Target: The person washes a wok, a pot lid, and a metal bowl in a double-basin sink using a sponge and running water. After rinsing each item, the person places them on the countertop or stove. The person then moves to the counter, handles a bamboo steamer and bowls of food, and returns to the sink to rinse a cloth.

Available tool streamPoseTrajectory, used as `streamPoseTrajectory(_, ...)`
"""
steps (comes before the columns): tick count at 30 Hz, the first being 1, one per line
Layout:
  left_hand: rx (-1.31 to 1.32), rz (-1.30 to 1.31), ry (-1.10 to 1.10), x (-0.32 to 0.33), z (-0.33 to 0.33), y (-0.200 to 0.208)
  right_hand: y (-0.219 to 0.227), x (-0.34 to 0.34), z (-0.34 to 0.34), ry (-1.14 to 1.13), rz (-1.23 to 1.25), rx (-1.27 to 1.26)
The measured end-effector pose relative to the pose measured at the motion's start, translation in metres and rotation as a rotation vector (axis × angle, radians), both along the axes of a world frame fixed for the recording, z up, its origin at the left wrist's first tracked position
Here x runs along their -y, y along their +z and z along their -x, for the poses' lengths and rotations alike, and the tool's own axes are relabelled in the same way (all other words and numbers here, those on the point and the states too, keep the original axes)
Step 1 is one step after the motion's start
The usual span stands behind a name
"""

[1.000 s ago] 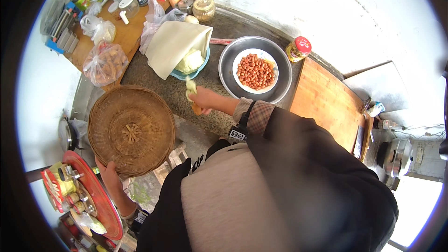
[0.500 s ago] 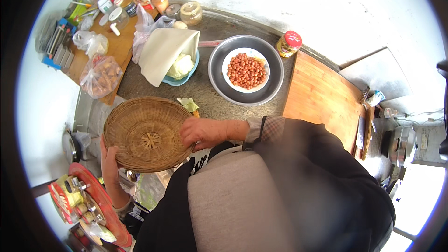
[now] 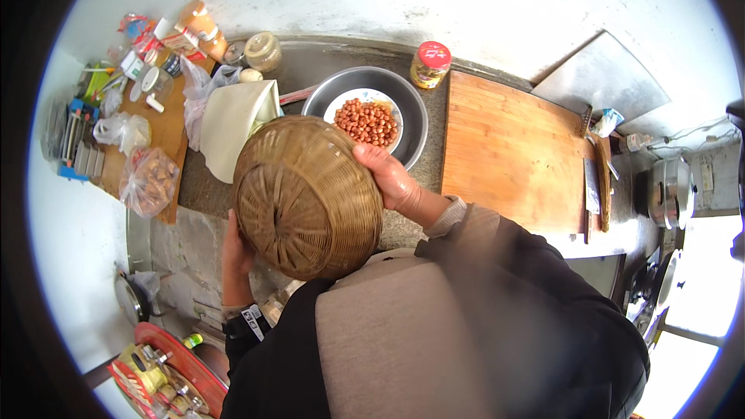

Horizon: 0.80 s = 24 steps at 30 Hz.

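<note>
**One wicker basket, gripped from both sides**

Basket sits centre-left of frame, tilted, woven underside facing the camera. Right hand: closed on the basket's upper-right edge, one digit laid along the outer weave; remaining fingers mostly hidden behind it. Left hand: against the basket's left side, fingers fairly straight and pointing up-frame, holding that edge; exact thumb position can't be told. Just beyond the basket, upper middle: grey metal basin with a plate of reddish-brown nuts inside. Pale cloth upper left of basket. Wooden board right of basin.
</note>
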<state>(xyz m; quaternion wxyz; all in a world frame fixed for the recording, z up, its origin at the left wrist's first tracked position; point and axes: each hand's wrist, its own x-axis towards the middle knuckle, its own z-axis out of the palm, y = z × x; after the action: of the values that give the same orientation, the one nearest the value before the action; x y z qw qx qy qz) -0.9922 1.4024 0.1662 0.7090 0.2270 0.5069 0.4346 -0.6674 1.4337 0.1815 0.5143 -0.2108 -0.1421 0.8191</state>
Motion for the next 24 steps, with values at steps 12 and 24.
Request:
streamPoseTrajectory(12, -0.214, -0.524, -0.205, -0.16, -0.137, -0.042, -0.091, -0.038, -0.11, -0.661, 0.18, 0.741)
streamPoseTrajectory(24, -0.985, -0.606, -0.094, -0.197, -0.14, -0.094, -0.117, -0.046, -0.111, -0.538, 0.234, 0.783)
